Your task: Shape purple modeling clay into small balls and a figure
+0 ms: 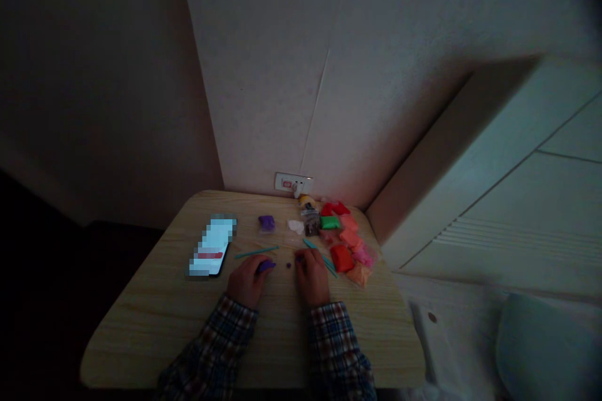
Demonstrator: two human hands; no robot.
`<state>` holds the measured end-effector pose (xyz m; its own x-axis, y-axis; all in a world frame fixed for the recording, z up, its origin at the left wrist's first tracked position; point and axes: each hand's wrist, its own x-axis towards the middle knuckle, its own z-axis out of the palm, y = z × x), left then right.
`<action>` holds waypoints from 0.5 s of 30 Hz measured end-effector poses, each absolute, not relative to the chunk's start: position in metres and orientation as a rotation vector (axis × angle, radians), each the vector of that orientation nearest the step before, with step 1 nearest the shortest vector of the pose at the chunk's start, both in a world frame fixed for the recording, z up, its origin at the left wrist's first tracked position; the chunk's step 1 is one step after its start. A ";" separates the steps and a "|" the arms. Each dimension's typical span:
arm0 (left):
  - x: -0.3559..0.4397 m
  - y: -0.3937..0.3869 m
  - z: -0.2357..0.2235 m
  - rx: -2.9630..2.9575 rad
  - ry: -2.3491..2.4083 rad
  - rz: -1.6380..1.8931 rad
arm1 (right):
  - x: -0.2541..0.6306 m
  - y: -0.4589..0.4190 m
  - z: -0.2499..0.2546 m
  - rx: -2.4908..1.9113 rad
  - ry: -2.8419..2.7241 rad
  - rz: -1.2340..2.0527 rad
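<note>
My left hand (246, 280) rests on the wooden table with its fingers closed on a lump of purple modelling clay (266, 265). Between the two hands lies a tiny dark purple ball of clay (288, 265). My right hand (312, 276) is curled just right of that ball; a speck of purple shows at its fingertips, too small and dim to make out fully. A teal modelling stick (256, 252) lies beyond my left hand. More teal sticks (329, 264) lie beside my right hand, partly covered by it.
A lit phone (213, 247) lies at the table's left. Toward the back are a purple clay packet (266, 223) and a white piece (295, 225). Several clay packets, including a green one (330, 222) and a red one (342, 258), crowd the right side. A wall socket (293, 183) sits behind.
</note>
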<state>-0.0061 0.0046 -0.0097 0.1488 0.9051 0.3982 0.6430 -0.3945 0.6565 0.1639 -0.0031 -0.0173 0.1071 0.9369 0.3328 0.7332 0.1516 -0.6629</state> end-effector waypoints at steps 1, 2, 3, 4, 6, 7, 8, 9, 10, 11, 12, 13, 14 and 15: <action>-0.006 0.005 -0.009 2.086 1.486 1.097 | 0.164 -0.003 -0.018 -1.620 -1.669 0.339; -0.006 0.005 -0.009 2.068 1.489 1.090 | 0.164 -0.003 -0.019 -1.614 -1.666 0.338; -0.006 0.005 -0.009 2.048 1.500 1.079 | 0.164 -0.003 -0.019 -1.608 -1.661 0.339; -0.006 0.005 -0.009 2.028 1.518 1.059 | 0.164 -0.003 -0.020 -1.603 -1.657 0.341; -0.007 0.005 -0.008 1.988 1.549 1.004 | 0.164 -0.003 -0.020 -1.597 -1.650 0.343; -0.007 0.005 -0.007 1.971 1.557 0.976 | 0.164 -0.004 -0.019 -1.590 -1.643 0.341; -0.007 0.005 -0.007 1.954 1.561 0.952 | 0.164 -0.004 -0.018 -1.578 -1.634 0.339; -0.007 0.004 -0.005 1.935 1.562 0.938 | 0.164 -0.004 -0.017 -1.559 -1.623 0.337; -0.006 0.004 -0.004 1.918 1.557 0.927 | 0.164 -0.005 -0.015 -1.531 -1.611 0.333; -0.006 0.003 -0.003 1.902 1.547 0.916 | 0.164 -0.005 -0.012 -1.495 -1.600 0.330; -0.006 0.002 -0.001 1.888 1.538 0.906 | 0.163 -0.006 -0.009 -1.452 -1.592 0.329; -0.006 0.002 0.000 1.878 1.528 0.897 | 0.162 -0.007 -0.007 -1.405 -1.593 0.331; -0.005 0.002 0.000 1.874 1.514 0.891 | 0.161 -0.009 -0.004 -1.356 -1.603 0.339; -0.005 0.002 0.001 1.875 1.497 0.891 | 0.160 -0.011 -0.001 -1.307 -1.624 0.352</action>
